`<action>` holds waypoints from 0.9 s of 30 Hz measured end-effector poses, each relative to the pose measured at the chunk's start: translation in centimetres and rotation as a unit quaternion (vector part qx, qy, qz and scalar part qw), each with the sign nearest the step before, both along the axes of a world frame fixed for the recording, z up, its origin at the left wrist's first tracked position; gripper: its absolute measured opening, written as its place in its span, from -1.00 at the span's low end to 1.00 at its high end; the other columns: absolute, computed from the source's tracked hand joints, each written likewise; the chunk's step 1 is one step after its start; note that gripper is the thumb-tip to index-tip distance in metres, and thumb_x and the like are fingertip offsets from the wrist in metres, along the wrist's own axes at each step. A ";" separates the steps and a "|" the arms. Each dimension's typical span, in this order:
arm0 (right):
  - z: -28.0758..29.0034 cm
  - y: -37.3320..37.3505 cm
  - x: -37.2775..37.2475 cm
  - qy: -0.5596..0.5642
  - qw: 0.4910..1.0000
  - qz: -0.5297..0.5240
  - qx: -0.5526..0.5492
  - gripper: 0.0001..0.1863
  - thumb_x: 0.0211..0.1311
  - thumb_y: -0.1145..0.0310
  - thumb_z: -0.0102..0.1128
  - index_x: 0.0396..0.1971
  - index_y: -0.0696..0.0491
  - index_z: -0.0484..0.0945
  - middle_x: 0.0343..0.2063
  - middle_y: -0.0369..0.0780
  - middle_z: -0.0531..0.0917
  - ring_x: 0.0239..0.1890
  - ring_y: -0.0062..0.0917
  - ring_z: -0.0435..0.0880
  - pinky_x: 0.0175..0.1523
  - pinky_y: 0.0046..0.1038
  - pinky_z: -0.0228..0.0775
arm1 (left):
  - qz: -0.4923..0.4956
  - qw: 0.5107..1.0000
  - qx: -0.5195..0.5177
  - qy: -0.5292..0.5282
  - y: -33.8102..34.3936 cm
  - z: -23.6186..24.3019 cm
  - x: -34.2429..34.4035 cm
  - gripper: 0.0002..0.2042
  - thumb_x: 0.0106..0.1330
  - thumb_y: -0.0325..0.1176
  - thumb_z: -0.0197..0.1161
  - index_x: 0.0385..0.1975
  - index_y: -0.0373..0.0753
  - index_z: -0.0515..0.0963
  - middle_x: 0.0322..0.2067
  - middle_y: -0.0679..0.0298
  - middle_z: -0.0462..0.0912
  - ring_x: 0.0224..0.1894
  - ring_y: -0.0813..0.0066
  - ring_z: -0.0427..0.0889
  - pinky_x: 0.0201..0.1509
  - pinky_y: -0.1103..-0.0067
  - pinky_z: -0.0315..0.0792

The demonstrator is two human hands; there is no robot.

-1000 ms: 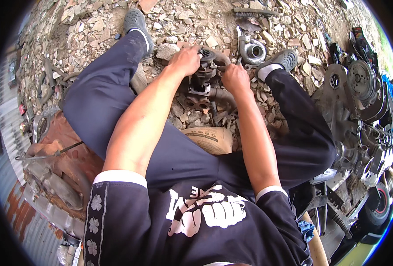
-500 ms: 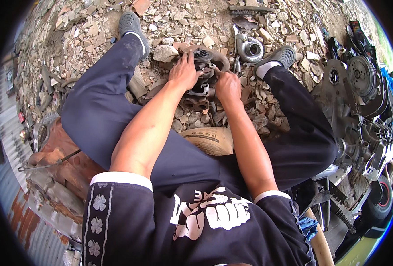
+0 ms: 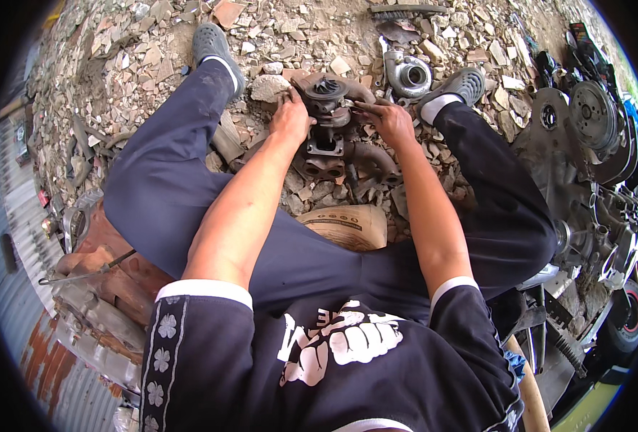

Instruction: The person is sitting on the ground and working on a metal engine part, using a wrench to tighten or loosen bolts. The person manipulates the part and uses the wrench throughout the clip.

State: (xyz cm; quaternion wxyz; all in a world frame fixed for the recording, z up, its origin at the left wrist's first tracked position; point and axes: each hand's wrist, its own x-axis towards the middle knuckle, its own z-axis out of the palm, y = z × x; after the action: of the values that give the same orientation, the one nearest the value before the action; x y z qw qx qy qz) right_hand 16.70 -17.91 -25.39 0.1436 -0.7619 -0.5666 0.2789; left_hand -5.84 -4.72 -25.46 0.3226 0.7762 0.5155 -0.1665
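On the rubble between my legs stands a rusty turbocharger (image 3: 326, 114), joined to an exhaust manifold (image 3: 369, 153). Its finned compressor wheel (image 3: 326, 87) faces up, uncovered. My left hand (image 3: 289, 119) is closed around the turbocharger's left side, fingers at the upper rim and thumb lower down. At the right side, my right hand (image 3: 392, 122) has its fingers drawn together, tips pointing left beside the turbocharger's body. Whatever lies between those fingertips is too small to make out. A silver compressor housing (image 3: 410, 76) lies just beyond my right hand, apart from the turbocharger.
A wire brush (image 3: 408, 11) lies at the far edge. Near my lap is a tan paper sack (image 3: 351, 225). Engine parts with a pulley (image 3: 591, 119) crowd the right; a rusty casting (image 3: 103, 248) sits at left. Broken stone (image 3: 153, 65) covers the ground.
My right hand has moved right, off the turbocharger's centre to its side. My left hand has shifted left to its edge, uncovering the compressor wheel. The view has shifted slightly.
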 end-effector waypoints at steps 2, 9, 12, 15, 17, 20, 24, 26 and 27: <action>-0.5 -0.1 0.1 -0.035 0.999 0.009 0.006 -0.67 0.31 0.17 0.25 0.04 -0.49 0.70 -0.19 -0.31 0.70 -0.13 -0.25 0.69 0.07 -0.20 0.50 | 0.013 1.000 -0.027 -0.002 0.2 0.5 0.4 0.08 0.12 -0.17 0.55 0.45 -0.57 -0.09 0.33 -0.36 0.28 0.47 -0.14 0.20 0.50 0.30 0.25; 0.1 0.7 0.7 0.001 0.997 -0.054 -0.057 -0.74 0.24 0.17 0.32 -0.08 -0.26 0.78 -0.16 -0.08 0.67 -0.04 -0.13 0.67 0.13 -0.15 0.48 | 0.026 0.999 0.013 -0.014 0.2 0.1 0.6 0.00 0.08 -0.23 0.58 0.39 -0.53 0.05 0.09 -0.35 0.53 0.15 -0.22 0.56 0.23 0.20 0.48; 0.9 0.4 -0.8 -0.051 0.995 -0.079 -0.029 -0.76 0.27 0.19 0.29 -0.11 -0.22 0.79 -0.15 -0.06 0.68 -0.03 -0.12 0.67 0.11 -0.13 0.51 | 0.046 0.993 0.106 -0.008 -0.6 -0.9 0.0 0.09 0.01 -0.16 0.63 0.42 -0.54 0.02 0.11 -0.37 0.51 0.16 -0.20 0.56 0.23 0.21 0.50; 2.1 0.0 -1.2 -0.031 0.995 -0.081 -0.041 -0.74 0.27 0.23 0.30 -0.06 -0.30 0.77 -0.15 -0.08 0.68 -0.04 -0.14 0.68 0.10 -0.17 0.52 | 0.097 0.995 0.033 0.005 0.0 -0.4 0.1 0.16 -0.04 -0.08 0.65 0.43 -0.55 0.00 0.06 -0.34 0.56 0.13 -0.17 0.61 0.21 0.24 0.53; 1.0 -1.2 0.4 0.033 0.994 -0.094 -0.048 -0.70 0.25 0.26 0.33 -0.03 -0.35 0.75 -0.16 -0.08 0.67 -0.06 -0.16 0.68 0.09 -0.20 0.52 | 0.104 0.993 -0.044 0.024 0.4 0.9 0.9 0.15 -0.02 -0.07 0.64 0.42 -0.55 0.01 0.02 -0.32 0.60 0.10 -0.17 0.63 0.19 0.24 0.54; 0.3 -2.8 1.6 0.025 0.994 -0.103 -0.038 -0.68 0.26 0.27 0.32 0.00 -0.37 0.74 -0.18 -0.10 0.66 -0.12 -0.18 0.69 0.06 -0.21 0.52 | 0.112 0.994 -0.014 0.010 -0.1 0.4 0.6 0.02 -0.01 -0.07 0.64 0.35 -0.51 0.17 -0.08 -0.26 0.66 0.04 -0.16 0.66 0.16 0.21 0.55; 3.4 -1.3 -1.1 -0.053 0.996 -0.045 -0.049 -0.68 0.31 0.25 0.25 0.02 -0.39 0.73 -0.13 -0.14 0.66 -0.04 -0.21 0.65 0.12 -0.24 0.49 | 0.115 0.993 -0.013 0.006 0.6 0.6 0.0 -0.19 -0.03 -0.07 0.64 0.15 -0.41 0.41 -0.07 -0.18 0.69 0.04 -0.09 0.67 0.15 0.23 0.56; 3.4 -1.5 -2.0 -0.075 0.996 -0.045 -0.028 -0.68 0.31 0.29 0.23 0.02 -0.36 0.73 -0.12 -0.14 0.65 -0.07 -0.20 0.67 0.09 -0.22 0.52 | 0.102 0.995 -0.016 -0.004 0.2 0.1 0.2 -0.21 -0.02 -0.07 0.64 0.14 -0.40 0.42 -0.09 -0.17 0.69 0.04 -0.09 0.68 0.15 0.23 0.56; 3.6 -1.2 -2.6 -0.052 0.997 -0.053 -0.033 -0.67 0.31 0.30 0.23 0.02 -0.35 0.74 -0.11 -0.13 0.66 -0.08 -0.19 0.68 0.07 -0.21 0.52 | 0.094 0.995 -0.015 -0.005 0.3 0.0 0.0 -0.22 -0.02 -0.07 0.64 0.13 -0.39 0.43 -0.10 -0.17 0.70 0.03 -0.09 0.68 0.15 0.23 0.56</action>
State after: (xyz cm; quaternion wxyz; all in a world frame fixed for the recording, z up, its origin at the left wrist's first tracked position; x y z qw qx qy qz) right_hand 14.11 -19.11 -21.75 0.1033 -0.8089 -0.5225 0.2489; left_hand -5.87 -4.38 -25.47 0.3508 0.7200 0.5824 -0.1392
